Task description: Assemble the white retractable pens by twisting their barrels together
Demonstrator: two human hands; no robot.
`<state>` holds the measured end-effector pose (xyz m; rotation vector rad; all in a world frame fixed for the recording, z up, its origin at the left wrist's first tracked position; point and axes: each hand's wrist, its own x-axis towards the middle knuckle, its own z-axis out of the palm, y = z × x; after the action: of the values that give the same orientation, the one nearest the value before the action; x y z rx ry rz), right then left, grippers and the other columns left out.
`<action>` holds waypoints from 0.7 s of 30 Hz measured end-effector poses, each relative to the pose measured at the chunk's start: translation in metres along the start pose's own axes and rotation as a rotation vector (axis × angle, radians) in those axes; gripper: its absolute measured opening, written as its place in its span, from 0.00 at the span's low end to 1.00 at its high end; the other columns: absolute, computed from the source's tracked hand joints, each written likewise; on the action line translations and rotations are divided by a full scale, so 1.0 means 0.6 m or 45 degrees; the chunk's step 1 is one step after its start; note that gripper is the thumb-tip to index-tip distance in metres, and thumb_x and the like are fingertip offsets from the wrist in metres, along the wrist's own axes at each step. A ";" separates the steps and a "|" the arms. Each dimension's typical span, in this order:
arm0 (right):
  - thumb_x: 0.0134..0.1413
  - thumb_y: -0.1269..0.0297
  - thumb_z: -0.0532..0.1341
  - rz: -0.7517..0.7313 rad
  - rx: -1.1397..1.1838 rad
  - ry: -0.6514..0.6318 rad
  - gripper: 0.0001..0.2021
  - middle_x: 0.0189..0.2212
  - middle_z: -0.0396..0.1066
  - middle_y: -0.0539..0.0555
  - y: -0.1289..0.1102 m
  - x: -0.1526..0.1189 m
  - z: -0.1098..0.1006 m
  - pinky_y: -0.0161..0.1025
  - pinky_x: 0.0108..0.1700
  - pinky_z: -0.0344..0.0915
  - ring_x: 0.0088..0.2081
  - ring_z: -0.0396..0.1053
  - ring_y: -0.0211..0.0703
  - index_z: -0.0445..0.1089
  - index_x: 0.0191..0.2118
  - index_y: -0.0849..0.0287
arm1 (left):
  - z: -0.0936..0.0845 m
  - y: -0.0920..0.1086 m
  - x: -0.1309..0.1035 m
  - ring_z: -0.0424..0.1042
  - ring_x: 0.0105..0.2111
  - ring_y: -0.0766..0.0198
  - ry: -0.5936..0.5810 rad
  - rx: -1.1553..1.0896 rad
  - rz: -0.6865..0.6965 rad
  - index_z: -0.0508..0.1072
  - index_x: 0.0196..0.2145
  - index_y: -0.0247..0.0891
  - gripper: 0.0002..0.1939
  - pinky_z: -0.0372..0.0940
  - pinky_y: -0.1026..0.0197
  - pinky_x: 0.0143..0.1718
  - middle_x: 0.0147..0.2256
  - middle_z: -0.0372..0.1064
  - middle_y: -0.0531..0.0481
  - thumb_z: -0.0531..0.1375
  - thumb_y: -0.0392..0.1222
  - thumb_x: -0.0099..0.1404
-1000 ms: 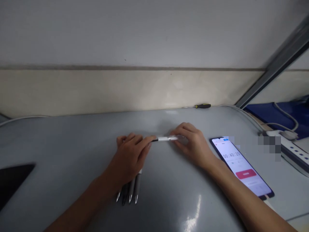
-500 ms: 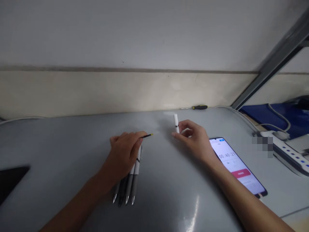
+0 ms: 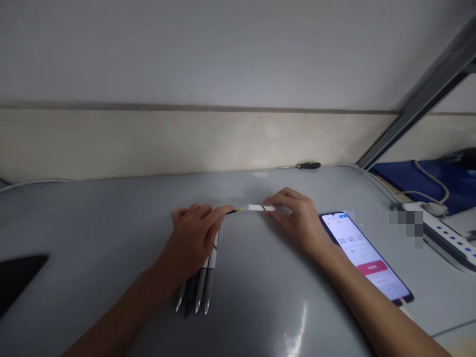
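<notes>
My left hand (image 3: 197, 235) is closed above a row of pens, pinching a thin pen refill (image 3: 233, 211) between thumb and fingertips. Its dark, yellow-ended part points right. Opposite it, my right hand (image 3: 295, 215) pinches a white pen barrel (image 3: 256, 208) with a dark band. The barrel lies level, its free end facing the refill's yellow end. A pale, see-through stretch sits between them; whether they touch I cannot tell. Several click pens (image 3: 201, 292) with grey or black grips lie side by side, silver tips towards me, their upper parts partly covered by my left hand.
A phone (image 3: 366, 253) showing a timer lies beside my right forearm. Behind it are a white power strip (image 3: 442, 238) and cables. A screwdriver (image 3: 308, 165) rests by the wall at the back. A black flat object (image 3: 20, 277) is at the left edge.
The white pen barrel has tipped from upright to level and now points left at the refill. My left hand has shifted slightly right, still holding the refill.
</notes>
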<state>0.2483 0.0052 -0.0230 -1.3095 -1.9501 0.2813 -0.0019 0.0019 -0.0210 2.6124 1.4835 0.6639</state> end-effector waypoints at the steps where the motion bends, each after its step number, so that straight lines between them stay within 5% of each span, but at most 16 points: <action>1: 0.56 0.72 0.63 -0.019 0.031 -0.019 0.08 0.35 0.73 0.55 -0.002 0.000 0.000 0.39 0.37 0.63 0.35 0.69 0.43 0.77 0.39 0.56 | 0.000 0.000 0.000 0.69 0.38 0.59 -0.008 0.002 0.008 0.71 0.52 0.50 0.19 0.51 0.53 0.43 0.39 0.75 0.53 0.45 0.41 0.73; 16: 0.60 0.65 0.63 -0.238 0.119 -0.114 0.08 0.36 0.75 0.56 -0.012 -0.001 0.003 0.40 0.39 0.66 0.36 0.72 0.42 0.79 0.43 0.56 | 0.001 0.013 0.001 0.69 0.36 0.59 -0.027 -0.064 0.014 0.71 0.44 0.42 0.15 0.51 0.52 0.44 0.35 0.74 0.52 0.46 0.43 0.74; 21: 0.53 0.63 0.69 -0.036 0.358 -0.100 0.16 0.36 0.78 0.53 -0.017 -0.003 0.001 0.42 0.43 0.67 0.37 0.73 0.43 0.76 0.49 0.53 | 0.000 0.014 0.001 0.68 0.36 0.59 -0.050 -0.108 0.076 0.70 0.40 0.40 0.15 0.51 0.52 0.43 0.33 0.73 0.51 0.45 0.43 0.73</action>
<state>0.2410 -0.0010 -0.0189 -1.1012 -1.9111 0.5781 0.0048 -0.0019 -0.0185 2.5991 1.3417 0.6609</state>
